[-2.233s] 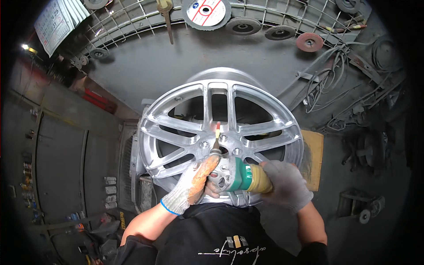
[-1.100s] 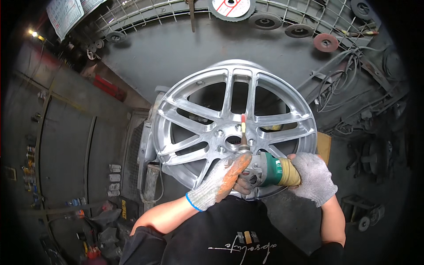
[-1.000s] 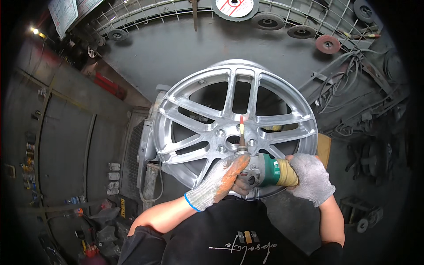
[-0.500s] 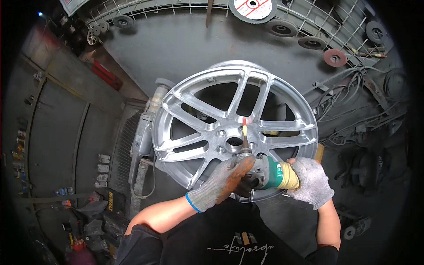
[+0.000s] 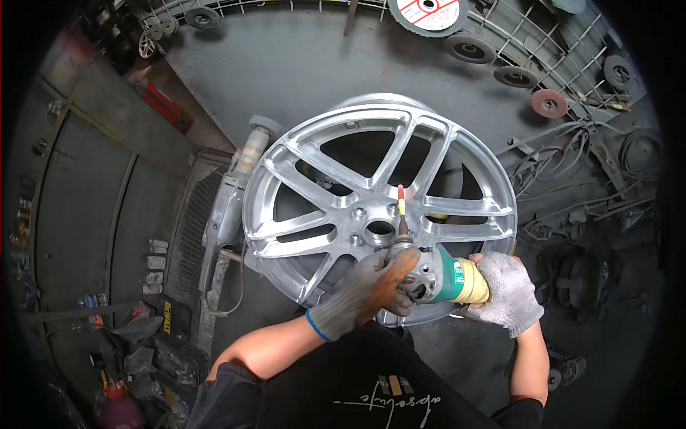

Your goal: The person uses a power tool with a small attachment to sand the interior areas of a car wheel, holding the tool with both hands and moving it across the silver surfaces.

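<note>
Green power tool [image 5: 446, 276] within gloved fingers [image 5: 401, 266], over wheel [image 5: 371, 206].

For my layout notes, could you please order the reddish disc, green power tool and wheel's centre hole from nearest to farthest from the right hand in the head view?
1. Green power tool, gripped by the right hand.
2. Wheel's centre hole, left of it.
3. Reddish disc, upper right.

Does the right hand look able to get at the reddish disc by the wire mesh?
Probably not while the right hand holds the green grinder; the reddish disc also lies beyond the alloy wheel.
</note>
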A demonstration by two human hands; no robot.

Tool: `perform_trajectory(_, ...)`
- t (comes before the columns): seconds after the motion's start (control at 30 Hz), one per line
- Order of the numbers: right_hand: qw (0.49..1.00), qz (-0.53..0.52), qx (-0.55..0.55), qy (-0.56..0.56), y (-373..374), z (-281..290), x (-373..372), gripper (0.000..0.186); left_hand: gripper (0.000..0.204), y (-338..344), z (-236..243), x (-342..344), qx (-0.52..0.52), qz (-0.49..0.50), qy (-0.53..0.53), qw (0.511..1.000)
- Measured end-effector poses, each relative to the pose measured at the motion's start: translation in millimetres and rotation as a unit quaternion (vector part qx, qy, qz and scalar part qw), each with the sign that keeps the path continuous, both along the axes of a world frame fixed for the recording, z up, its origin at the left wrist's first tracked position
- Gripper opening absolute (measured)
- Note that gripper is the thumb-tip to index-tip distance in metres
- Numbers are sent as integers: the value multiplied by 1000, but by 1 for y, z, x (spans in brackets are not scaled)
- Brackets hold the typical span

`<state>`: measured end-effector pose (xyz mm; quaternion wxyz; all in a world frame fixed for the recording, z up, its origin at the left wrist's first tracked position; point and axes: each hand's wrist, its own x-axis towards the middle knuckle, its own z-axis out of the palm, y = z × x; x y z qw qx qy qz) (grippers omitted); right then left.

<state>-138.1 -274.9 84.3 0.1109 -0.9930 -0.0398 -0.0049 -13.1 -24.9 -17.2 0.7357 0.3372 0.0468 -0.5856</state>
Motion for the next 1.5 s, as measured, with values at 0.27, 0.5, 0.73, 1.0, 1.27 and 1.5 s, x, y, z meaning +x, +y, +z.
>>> perform_trajectory(0.27,1000,-11,-7,-7,-2,1,-3,71,63,-6,13,0,57,-45,-115,991)
perform_trajectory(0.5,1000,-10,-4,-7,1,6,-2,69,46,-6,0,-3,34,28,-82,996)
perform_trajectory(0.73,1000,-11,17,-6,0,-3,-3,70,38,-7,21,3,68,-8,-105,992)
perform_trajectory(1.0,1000,-24,15,5,4,7,-3,70,44,-6,5,3,34,30,-33,998)
perform_trajectory(1.27,1000,-18,-6,2,1,1,-11,70,49,-10,24,-6,59,-12,-107,992)
perform_trajectory(1.5,1000,-15,-1,-9,-5,-9,-17,75,48,-7,21,-9,54,-10,-96,994)
